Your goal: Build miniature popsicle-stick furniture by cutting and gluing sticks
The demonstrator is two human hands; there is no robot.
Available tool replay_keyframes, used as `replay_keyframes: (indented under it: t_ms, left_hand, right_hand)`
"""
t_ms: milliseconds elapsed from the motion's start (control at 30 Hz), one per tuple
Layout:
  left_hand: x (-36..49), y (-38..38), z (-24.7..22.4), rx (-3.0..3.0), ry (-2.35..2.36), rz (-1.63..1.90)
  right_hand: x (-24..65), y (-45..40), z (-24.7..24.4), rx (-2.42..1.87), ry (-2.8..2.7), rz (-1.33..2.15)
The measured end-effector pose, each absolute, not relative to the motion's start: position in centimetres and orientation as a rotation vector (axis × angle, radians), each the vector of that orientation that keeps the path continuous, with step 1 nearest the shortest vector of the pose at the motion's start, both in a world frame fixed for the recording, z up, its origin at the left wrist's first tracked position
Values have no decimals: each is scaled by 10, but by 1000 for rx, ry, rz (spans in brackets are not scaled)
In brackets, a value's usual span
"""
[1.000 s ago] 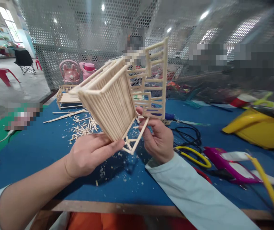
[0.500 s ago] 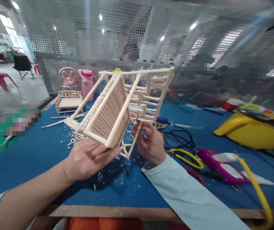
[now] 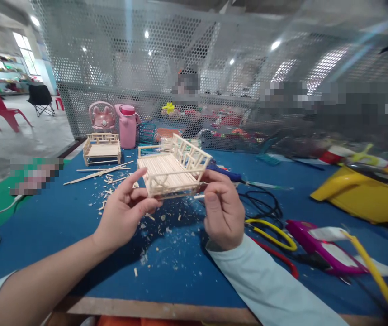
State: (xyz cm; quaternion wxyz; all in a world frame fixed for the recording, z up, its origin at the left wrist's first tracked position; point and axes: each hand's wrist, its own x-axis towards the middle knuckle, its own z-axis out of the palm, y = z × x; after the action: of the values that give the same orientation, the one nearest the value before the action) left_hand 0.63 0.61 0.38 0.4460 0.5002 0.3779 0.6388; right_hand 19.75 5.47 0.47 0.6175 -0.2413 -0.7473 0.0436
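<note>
A miniature bench of thin pale wooden sticks (image 3: pixel 170 170) is held above the blue table, its slatted seat facing up and slightly tilted. My left hand (image 3: pixel 122 210) grips its left front corner between thumb and fingers. At its right end, my right hand (image 3: pixel 223 208) is closed round the corner, and a short loose stick (image 3: pixel 200 196) pokes out from the pinched fingers. Behind to the left stands a second small stick bench (image 3: pixel 102 149) on the table. Long loose sticks (image 3: pixel 99 173) lie in front of it.
Wood scraps litter the blue table (image 3: pixel 180 276). A pink bottle (image 3: pixel 128 127) stands at the back before a perforated metal screen (image 3: pixel 160 54). On the right are yellow-handled pliers (image 3: pixel 275 233), a purple device (image 3: pixel 326 249), black cable and a yellow container (image 3: pixel 360 194). A person is behind the screen.
The bench has come down from its steep tilt to nearly level, farther from the camera. My left hand has shifted to its left corner, and a short stick now shows in my right hand.
</note>
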Motion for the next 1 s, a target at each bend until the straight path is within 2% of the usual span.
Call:
replay_keyframes:
  t_ms: [100, 233, 400, 633, 1000]
  left_hand:
    - [3, 17, 6, 1065, 985, 1439]
    - [-2, 26, 3, 1154, 1136, 1271]
    - [-3, 24, -1, 1376, 1212, 1348]
    - [-1, 28, 8, 950, 890, 1340]
    - [-4, 32, 4, 1032, 952, 1287]
  right_hand:
    - [194, 55, 5, -579, -1739, 129]
    - [190, 54, 4, -648, -1754, 147]
    - [189, 53, 2, -701, -1730, 120]
    - [186, 49, -2, -659, -1779, 71]
    - [185, 49, -2, -647, -1773, 47]
